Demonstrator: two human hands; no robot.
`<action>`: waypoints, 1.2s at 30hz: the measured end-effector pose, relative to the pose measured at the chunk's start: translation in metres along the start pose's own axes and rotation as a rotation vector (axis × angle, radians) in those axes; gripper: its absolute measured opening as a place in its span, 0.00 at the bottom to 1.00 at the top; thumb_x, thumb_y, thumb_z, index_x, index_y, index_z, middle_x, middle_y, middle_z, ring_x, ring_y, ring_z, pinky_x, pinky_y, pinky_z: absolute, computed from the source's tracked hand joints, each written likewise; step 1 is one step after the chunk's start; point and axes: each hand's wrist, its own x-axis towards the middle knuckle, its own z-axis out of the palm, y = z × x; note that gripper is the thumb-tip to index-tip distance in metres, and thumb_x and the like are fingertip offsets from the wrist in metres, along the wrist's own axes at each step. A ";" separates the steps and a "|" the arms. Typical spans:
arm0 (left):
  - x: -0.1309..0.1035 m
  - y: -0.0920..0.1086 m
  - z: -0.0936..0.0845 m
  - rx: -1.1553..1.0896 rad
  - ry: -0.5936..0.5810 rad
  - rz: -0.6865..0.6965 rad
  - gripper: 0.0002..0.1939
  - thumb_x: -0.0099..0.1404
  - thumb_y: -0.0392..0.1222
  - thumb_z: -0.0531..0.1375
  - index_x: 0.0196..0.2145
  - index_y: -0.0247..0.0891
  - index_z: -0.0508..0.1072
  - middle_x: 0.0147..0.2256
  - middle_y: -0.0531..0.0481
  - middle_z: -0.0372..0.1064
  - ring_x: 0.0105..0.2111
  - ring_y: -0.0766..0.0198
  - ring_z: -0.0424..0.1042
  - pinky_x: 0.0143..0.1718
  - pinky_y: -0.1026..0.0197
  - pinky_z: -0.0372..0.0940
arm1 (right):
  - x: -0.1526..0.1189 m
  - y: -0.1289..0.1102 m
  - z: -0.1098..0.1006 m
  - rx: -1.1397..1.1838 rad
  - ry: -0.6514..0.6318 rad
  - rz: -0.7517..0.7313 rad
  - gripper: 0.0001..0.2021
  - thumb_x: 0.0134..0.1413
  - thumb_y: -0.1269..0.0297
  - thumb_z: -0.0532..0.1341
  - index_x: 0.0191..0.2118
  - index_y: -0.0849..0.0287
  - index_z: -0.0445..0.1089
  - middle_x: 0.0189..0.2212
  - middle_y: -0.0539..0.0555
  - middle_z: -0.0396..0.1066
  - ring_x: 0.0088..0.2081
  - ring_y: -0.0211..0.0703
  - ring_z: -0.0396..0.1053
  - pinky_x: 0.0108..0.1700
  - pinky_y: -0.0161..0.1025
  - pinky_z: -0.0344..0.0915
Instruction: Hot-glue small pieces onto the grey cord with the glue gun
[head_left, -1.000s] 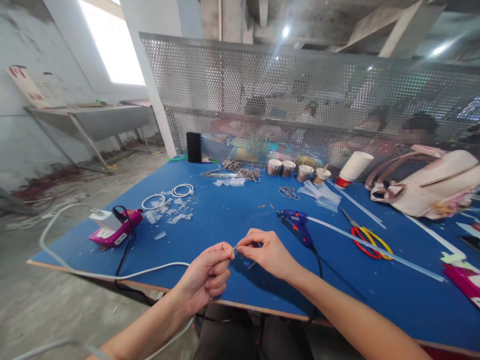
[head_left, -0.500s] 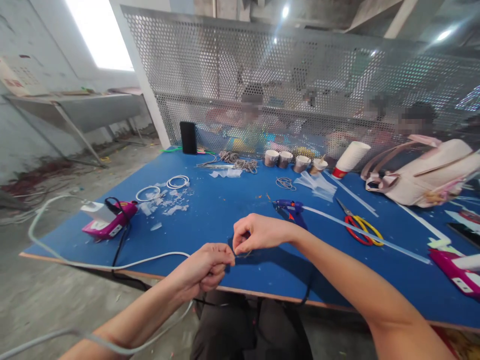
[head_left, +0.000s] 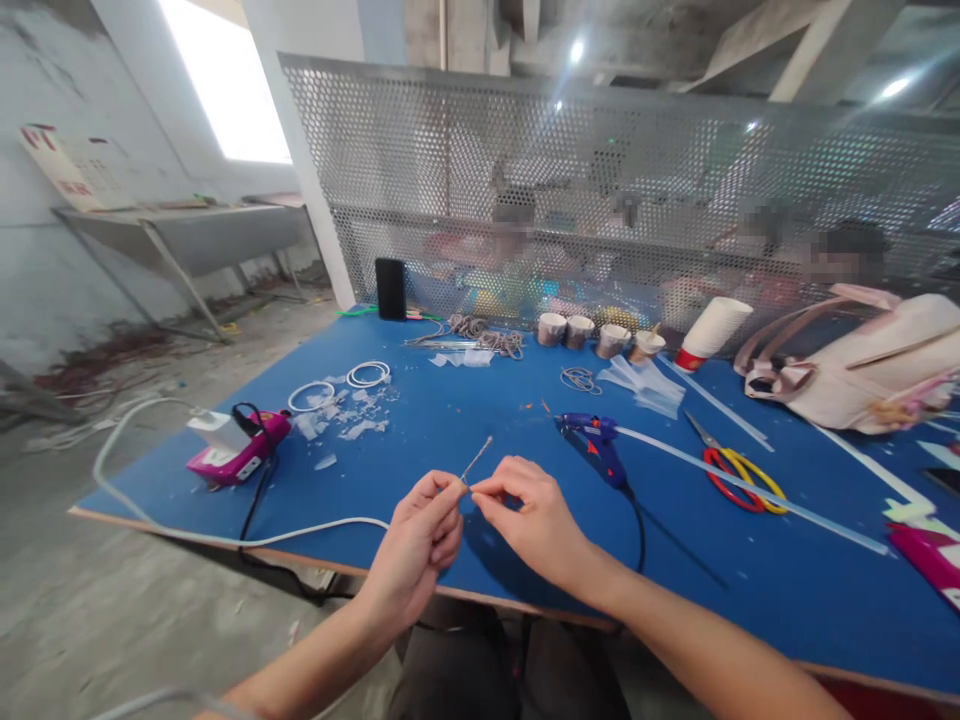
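Observation:
My left hand (head_left: 421,535) is closed in a pinch on a thin, stick-like piece of twisted cord (head_left: 478,456), whose end points up and away from me. Beside it, my right hand (head_left: 525,510) pinches at the cord's lower part, thumb and forefinger pressed together close to the left fingertips. Both hands are held above the table's front edge. A blue hot glue gun (head_left: 596,437) lies beyond my right hand, with a long clear glue stick (head_left: 742,483) in its back end.
Scissors (head_left: 739,478) with red and yellow handles lie right. Paper cups (head_left: 577,331), grey cord (head_left: 484,335) and a black phone-like slab (head_left: 391,290) line the back. White rings (head_left: 367,375) and plastic scraps (head_left: 364,428) lie left, near a pink power strip (head_left: 244,452).
The cord has come into clear view, sticking up from my left fingers. My right hand has turned and lowered beside the left. The camera view has tilted up slightly.

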 end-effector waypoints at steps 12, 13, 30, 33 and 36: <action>-0.001 -0.005 0.004 0.099 0.033 0.160 0.14 0.57 0.50 0.62 0.26 0.36 0.69 0.10 0.63 0.49 0.12 0.78 0.44 0.14 0.72 0.42 | -0.019 0.006 0.025 0.736 -0.034 0.622 0.12 0.40 0.56 0.66 0.22 0.61 0.72 0.20 0.47 0.67 0.25 0.36 0.60 0.31 0.34 0.57; -0.001 -0.004 0.004 0.090 0.026 0.157 0.14 0.57 0.50 0.62 0.25 0.36 0.69 0.11 0.62 0.50 0.12 0.78 0.44 0.14 0.72 0.42 | -0.021 0.007 0.026 0.727 -0.057 0.621 0.12 0.41 0.56 0.66 0.21 0.61 0.72 0.19 0.47 0.66 0.25 0.36 0.60 0.31 0.34 0.57; 0.008 0.010 0.006 0.203 -0.032 0.115 0.16 0.54 0.51 0.63 0.24 0.37 0.65 0.17 0.62 0.54 0.12 0.80 0.45 0.13 0.72 0.39 | 0.022 0.026 -0.036 0.366 0.047 0.285 0.10 0.51 0.59 0.60 0.35 0.58 0.74 0.30 0.52 0.73 0.32 0.41 0.68 0.37 0.37 0.63; 0.012 0.009 0.006 0.199 -0.059 0.060 0.17 0.54 0.52 0.63 0.24 0.37 0.64 0.15 0.63 0.52 0.11 0.80 0.43 0.13 0.72 0.38 | 0.027 0.026 -0.037 0.366 0.013 0.210 0.09 0.50 0.59 0.61 0.35 0.57 0.74 0.30 0.51 0.72 0.33 0.40 0.67 0.38 0.37 0.63; 0.017 0.009 0.006 0.177 -0.101 -0.018 0.16 0.53 0.51 0.63 0.23 0.38 0.63 0.13 0.64 0.48 0.11 0.79 0.41 0.13 0.72 0.37 | 0.030 0.028 -0.039 0.354 -0.039 0.179 0.09 0.51 0.60 0.61 0.34 0.58 0.74 0.30 0.51 0.72 0.32 0.40 0.66 0.36 0.36 0.62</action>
